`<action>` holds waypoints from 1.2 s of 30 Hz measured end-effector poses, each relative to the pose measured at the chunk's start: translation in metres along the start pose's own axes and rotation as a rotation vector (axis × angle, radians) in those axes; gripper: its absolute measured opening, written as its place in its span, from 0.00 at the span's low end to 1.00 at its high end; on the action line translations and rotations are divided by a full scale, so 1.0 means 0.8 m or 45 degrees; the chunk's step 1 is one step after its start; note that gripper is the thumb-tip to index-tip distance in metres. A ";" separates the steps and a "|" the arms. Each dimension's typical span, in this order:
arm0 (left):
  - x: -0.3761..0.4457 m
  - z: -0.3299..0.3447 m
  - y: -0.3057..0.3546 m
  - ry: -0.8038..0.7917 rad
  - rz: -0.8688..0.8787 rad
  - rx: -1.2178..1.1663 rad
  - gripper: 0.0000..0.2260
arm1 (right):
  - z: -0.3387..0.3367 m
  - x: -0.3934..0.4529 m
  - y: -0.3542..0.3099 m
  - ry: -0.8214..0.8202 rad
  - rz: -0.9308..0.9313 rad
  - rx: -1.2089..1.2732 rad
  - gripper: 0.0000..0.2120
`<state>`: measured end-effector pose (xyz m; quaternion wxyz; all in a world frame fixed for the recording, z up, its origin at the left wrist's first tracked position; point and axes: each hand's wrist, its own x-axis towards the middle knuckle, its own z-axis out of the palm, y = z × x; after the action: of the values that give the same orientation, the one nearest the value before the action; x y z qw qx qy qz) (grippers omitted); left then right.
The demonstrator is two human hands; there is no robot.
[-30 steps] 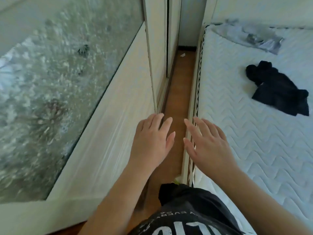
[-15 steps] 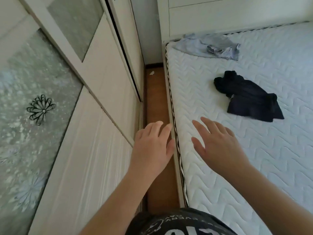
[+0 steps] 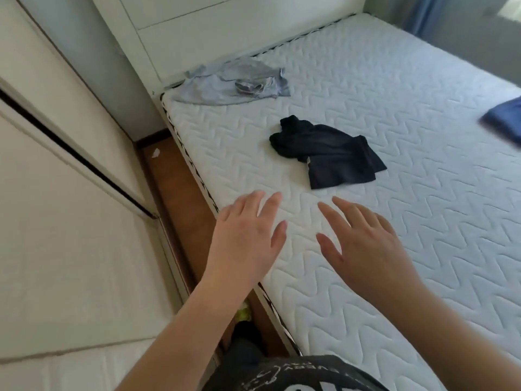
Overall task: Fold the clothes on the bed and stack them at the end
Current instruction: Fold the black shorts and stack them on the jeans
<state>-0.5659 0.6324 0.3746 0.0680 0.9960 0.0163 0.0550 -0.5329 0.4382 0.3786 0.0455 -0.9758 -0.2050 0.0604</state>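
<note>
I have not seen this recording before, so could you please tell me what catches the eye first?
Two open hands, left and right, hover over the white mattress holding nothing. Just beyond them lies a crumpled black garment, and a pale blue one sits by the headboard.

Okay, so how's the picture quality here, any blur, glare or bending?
Head view: soft daylight, no glare; the wide lens bends the mattress edge and wardrobe; the blue cloth at the right edge is smeared; the black garment and both hands look fairly sharp.
</note>
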 end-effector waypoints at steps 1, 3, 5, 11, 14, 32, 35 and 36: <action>0.021 0.005 -0.009 -0.034 0.057 -0.004 0.22 | 0.001 0.014 -0.002 -0.008 0.057 0.004 0.28; 0.059 0.010 -0.025 -0.093 0.162 0.002 0.22 | 0.001 0.039 -0.011 -0.032 0.175 0.023 0.28; 0.095 0.009 -0.041 -0.106 0.282 0.022 0.22 | -0.001 0.062 -0.022 -0.041 0.272 0.033 0.29; 0.189 0.015 -0.083 -0.190 0.642 0.048 0.21 | -0.008 0.117 -0.047 -0.059 0.505 0.074 0.32; 0.224 0.021 -0.086 -0.194 0.752 0.027 0.20 | -0.006 0.128 -0.049 -0.048 0.617 0.106 0.32; 0.293 0.042 -0.092 -0.324 0.809 0.063 0.23 | 0.037 0.178 -0.010 -0.030 0.509 0.207 0.26; 0.301 0.045 -0.103 -0.310 0.830 0.098 0.23 | 0.041 0.199 -0.011 -0.039 0.492 0.234 0.27; 0.305 0.047 -0.107 -0.314 0.836 0.099 0.23 | 0.043 0.207 -0.013 -0.038 0.491 0.236 0.27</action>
<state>-0.3213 0.7219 0.3521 0.0100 0.9492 -0.3110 -0.0475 -0.3908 0.5170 0.3296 0.1196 -0.9876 -0.0086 0.1012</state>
